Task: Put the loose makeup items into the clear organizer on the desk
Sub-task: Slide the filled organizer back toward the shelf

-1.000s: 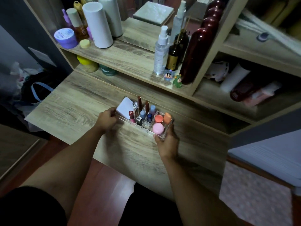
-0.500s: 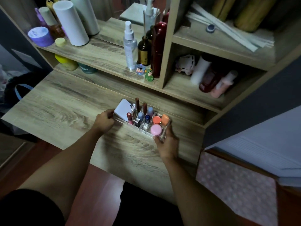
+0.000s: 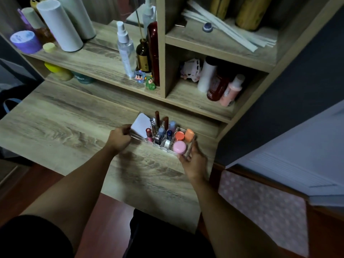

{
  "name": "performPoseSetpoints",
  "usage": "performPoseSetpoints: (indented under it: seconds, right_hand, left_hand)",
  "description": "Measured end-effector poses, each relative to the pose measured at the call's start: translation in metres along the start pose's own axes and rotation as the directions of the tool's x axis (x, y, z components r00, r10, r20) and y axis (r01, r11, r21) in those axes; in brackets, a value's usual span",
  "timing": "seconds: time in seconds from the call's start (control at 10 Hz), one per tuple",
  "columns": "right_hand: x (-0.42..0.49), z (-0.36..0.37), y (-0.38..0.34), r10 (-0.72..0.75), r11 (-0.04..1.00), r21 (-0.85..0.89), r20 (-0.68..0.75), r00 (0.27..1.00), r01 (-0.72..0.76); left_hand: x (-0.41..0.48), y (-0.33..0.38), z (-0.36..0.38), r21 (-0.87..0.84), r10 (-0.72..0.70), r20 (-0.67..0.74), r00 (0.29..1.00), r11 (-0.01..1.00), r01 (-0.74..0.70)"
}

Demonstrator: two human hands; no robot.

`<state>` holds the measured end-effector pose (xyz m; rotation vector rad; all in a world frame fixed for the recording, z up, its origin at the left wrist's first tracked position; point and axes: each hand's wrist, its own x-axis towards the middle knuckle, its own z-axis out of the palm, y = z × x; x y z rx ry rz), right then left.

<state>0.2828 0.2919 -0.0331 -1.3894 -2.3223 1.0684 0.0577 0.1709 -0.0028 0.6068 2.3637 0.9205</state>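
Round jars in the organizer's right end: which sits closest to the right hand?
The pink jar, at the near corner of the clear organizer, right by the right hand. The orange jar and peach jar sit behind it.

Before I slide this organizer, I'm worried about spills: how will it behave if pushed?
The organizer looks like rigid clear plastic, so it should slide as one piece on the smooth desk. The tall lipsticks stand upright and may wobble or tip if jerked. A hand at each end, left and right, should steady it.
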Motion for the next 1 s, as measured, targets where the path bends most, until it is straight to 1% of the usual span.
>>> performPoseSetpoints:
  seconds: [0.1, 0.2, 0.3, 0.5, 0.7, 0.8, 0.9, 1.0]
  right_hand:
    - [0.003, -0.003, 0.010, -0.010, 0.998, 0.058, -0.012, 1.000, 0.011]
    - [0.008, -0.004, 0.016, -0.022, 0.997, 0.069, -0.020, 1.000, 0.023]
    - [0.012, -0.008, 0.021, -0.035, 0.989, 0.147, -0.005, 0.999, 0.035]
    - [0.014, -0.012, 0.025, -0.073, 0.984, 0.159, -0.017, 0.997, 0.074]
    - [0.015, -0.015, 0.020, -0.078, 0.991, 0.105, -0.010, 0.997, 0.079]
    - [0.017, -0.016, 0.020, -0.073, 0.993, 0.089, 0.021, 0.997, 0.071]
    - [0.016, -0.019, 0.017, -0.052, 0.998, 0.039, 0.073, 0.996, 0.050]
    - [0.005, -0.019, 0.016, -0.002, 0.998, -0.063, 0.049, 0.999, 0.005]
  left_hand:
    - [0.002, 0.002, 0.008, -0.003, -0.001, 0.002, 1.000, 1.000, 0.001]
    - [0.004, 0.004, 0.014, 0.004, -0.004, -0.002, 1.000, 1.000, 0.004]
    - [0.007, 0.007, 0.019, -0.015, -0.019, 0.017, 1.000, 1.000, 0.019]
    - [0.009, 0.006, 0.019, 0.002, -0.033, 0.033, 0.999, 0.999, 0.032]
    - [0.010, 0.007, 0.016, 0.039, -0.012, 0.093, 0.996, 0.999, 0.008]
    - [0.009, 0.008, 0.015, 0.069, -0.020, 0.125, 0.992, 0.998, 0.012]
    - [0.004, 0.014, 0.011, 0.191, -0.020, 0.153, 0.988, 0.982, -0.009]
    - [-0.001, 0.014, 0.010, 0.221, -0.028, 0.134, 0.991, 0.975, -0.003]
